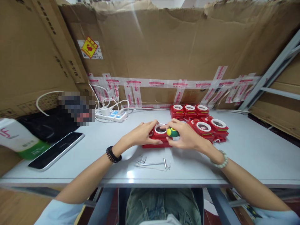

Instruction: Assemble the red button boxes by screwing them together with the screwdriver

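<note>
Both hands at the red box (161,136), mid-table, near the front edge. From my end the left hand (142,134) grasps the box's left side, thumb on the near face. Right hand (185,134) grasps one green-and-yellow handle (172,132) at the box's right; I can't see its tip.

Counts: six white rings on red boxes in all. One between the hands; five on the boxes (203,132) to the right, three far, two nearer. On the table (253,156), near side: one T-shaped rod (152,164), a few small pins (142,161), too small to count. Left: one phone (57,150); farther back, one power strip (114,116).
</note>
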Motion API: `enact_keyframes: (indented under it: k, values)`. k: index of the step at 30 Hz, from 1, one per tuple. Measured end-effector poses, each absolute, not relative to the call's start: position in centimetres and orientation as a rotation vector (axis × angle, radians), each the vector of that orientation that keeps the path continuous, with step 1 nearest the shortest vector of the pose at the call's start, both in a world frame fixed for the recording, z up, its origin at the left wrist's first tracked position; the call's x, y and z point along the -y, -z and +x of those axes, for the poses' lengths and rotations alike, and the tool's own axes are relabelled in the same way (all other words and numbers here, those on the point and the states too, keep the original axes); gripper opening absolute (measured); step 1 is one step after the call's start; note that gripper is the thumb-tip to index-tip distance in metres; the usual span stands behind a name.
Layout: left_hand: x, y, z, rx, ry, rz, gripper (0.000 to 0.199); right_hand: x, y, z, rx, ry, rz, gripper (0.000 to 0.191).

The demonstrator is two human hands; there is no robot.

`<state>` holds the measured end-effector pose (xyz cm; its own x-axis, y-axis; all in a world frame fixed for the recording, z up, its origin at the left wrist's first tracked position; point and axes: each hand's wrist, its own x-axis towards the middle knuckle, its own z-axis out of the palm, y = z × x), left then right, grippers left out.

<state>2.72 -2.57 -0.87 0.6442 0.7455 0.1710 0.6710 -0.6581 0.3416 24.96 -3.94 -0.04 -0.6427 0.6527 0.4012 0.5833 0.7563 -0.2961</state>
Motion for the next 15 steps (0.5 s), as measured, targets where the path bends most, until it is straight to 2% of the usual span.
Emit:
enact_keyframes:
  k: [4, 8, 11, 15]
  values:
    - [2.5, 0.8, 2.7, -1.148, -0.414, 2.632, 0.05, 4.4, -1.1, 25.0, 2.267, -0.268, -0.822, 0.016]
    - [2.4, 0.9, 2.6, -1.147, -0.396, 2.646, 0.051, 5.3, -2.2, 25.1, 2.096, -0.311, -0.975, 0.016]
    - [2.3, 1.0, 2.6, -1.149, -0.388, 2.658, 0.053, 5.4, -1.8, 25.3, 2.153, -0.352, -1.204, 0.026]
    - [2.2, 1.1, 2.6, -1.143, -0.387, 2.659, 0.054, 4.7, -0.4, 25.7, 2.299, -0.431, -1.319, 0.054]
